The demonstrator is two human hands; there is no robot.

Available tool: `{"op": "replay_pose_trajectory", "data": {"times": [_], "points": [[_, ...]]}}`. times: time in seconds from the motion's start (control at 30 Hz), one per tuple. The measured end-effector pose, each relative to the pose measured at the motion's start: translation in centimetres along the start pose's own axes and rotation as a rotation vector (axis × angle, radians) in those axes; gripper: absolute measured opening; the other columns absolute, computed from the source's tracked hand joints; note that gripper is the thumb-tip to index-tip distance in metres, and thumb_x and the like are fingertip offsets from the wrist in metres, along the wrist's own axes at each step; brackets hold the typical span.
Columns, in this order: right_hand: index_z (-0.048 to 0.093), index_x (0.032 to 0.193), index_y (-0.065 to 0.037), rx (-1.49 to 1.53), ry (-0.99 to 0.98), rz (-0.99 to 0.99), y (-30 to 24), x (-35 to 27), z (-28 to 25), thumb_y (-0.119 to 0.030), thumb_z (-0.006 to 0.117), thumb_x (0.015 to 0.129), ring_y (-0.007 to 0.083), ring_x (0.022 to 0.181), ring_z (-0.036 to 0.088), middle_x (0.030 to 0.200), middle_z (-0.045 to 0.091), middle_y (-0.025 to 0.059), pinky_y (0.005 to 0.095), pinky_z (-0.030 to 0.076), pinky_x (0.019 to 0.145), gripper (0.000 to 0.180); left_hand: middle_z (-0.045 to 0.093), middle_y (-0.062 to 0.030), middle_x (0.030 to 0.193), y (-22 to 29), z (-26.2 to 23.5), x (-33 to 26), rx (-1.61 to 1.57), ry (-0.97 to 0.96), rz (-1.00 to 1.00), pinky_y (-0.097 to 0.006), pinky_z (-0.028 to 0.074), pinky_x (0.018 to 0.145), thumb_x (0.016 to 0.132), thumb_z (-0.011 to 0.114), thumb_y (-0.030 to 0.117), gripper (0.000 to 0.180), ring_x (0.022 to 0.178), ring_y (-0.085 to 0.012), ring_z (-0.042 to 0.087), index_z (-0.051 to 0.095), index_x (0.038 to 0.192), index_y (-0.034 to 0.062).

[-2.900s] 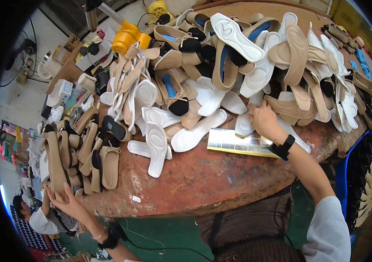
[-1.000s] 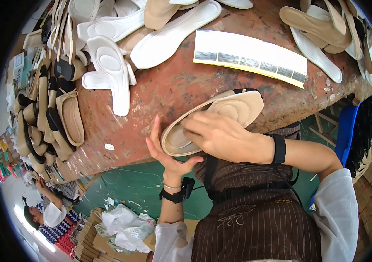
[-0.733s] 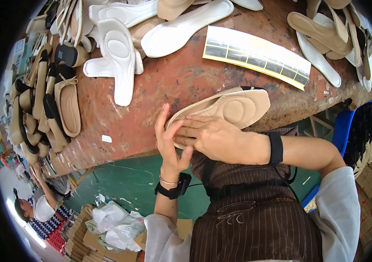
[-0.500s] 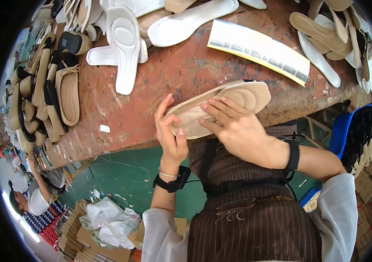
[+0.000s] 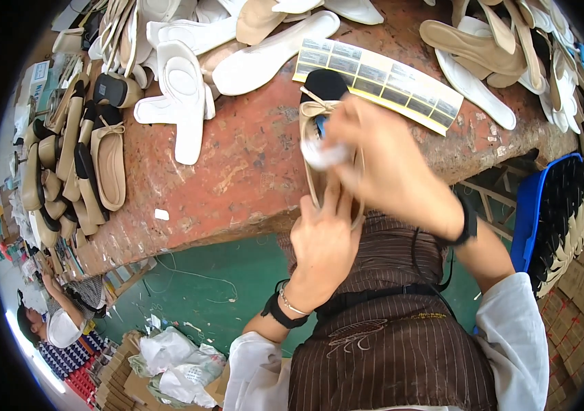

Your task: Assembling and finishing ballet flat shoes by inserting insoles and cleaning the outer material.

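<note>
A beige ballet flat with a black toe and a small bow (image 5: 324, 85) is held at the table's near edge, its toe pointing away from me. My left hand (image 5: 323, 243) grips its near end, fingers reaching into the shoe and thumb along the right side. Over the shoe's opening is my right hand (image 5: 391, 164), smeared by motion, its fingers curled together. Beside those fingertips a blurred white thing (image 5: 318, 156) shows inside the shoe, with a bit of blue above it. I cannot make out what it is.
White insoles (image 5: 186, 130) and beige ones heap at the back. Finished flats (image 5: 108, 168) pile at the left. A label sheet (image 5: 381, 75) lies behind the shoe; more insoles (image 5: 473, 51) sit at back right. A blue bin (image 5: 531, 219) stands right. Another person (image 5: 59, 325) is far left.
The shoe has turned from lying crosswise to pointing away. My left hand has moved to its near end, while my right hand has left the insole and lifted over the opening with the white thing.
</note>
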State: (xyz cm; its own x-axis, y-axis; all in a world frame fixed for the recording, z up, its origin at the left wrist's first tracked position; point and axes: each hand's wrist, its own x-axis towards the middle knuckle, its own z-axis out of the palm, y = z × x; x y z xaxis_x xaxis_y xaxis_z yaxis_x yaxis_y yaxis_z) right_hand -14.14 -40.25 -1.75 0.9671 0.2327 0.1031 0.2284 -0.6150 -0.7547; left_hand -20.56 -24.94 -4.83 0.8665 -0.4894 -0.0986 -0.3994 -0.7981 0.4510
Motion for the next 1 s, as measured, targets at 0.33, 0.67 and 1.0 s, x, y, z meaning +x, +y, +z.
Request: {"op": "replay_pose_trajectory", "data": {"times": [0.33,0.67,1.0], "points": [[0.056,0.117,0.012,-0.572,-0.060,0.006,2.5,0.0,5.3,-0.006,0.057,0.079,0.0332,0.109,0.063,0.116,0.062,0.0247,0.0487,0.030,0.118,0.042,0.064,-0.0079,0.095,0.1,0.0,1.4,0.102,-0.060,0.041,-0.041,0.052,0.051,0.070,0.079,0.021,0.032,0.076,-0.0317,0.059,0.073,0.096,0.0043],[0.054,0.128,0.016,-0.639,-0.233,0.012,2.2,0.0,4.5,-0.009,0.055,0.082,0.0383,0.131,0.052,0.131,0.058,0.0280,0.0504,0.027,0.119,0.052,0.067,-0.0093,0.101,0.2,-0.1,1.3,0.038,-0.039,0.030,-0.042,0.055,0.057,0.069,0.082,0.026,0.036,0.079,-0.0337,0.061,0.073,0.095,0.0028],[0.055,0.123,0.011,-0.751,0.114,0.025,2.4,-0.3,8.0,-0.013,0.052,0.086,0.0323,0.109,0.061,0.110,0.063,0.0203,0.0602,0.017,0.120,0.044,0.068,-0.0143,0.091,-0.3,0.1,0.8,-0.043,-0.073,0.012,-0.047,0.053,0.067,0.072,0.079,0.026,0.033,0.085,-0.0394,0.061,0.073,0.095,0.0038]]}}
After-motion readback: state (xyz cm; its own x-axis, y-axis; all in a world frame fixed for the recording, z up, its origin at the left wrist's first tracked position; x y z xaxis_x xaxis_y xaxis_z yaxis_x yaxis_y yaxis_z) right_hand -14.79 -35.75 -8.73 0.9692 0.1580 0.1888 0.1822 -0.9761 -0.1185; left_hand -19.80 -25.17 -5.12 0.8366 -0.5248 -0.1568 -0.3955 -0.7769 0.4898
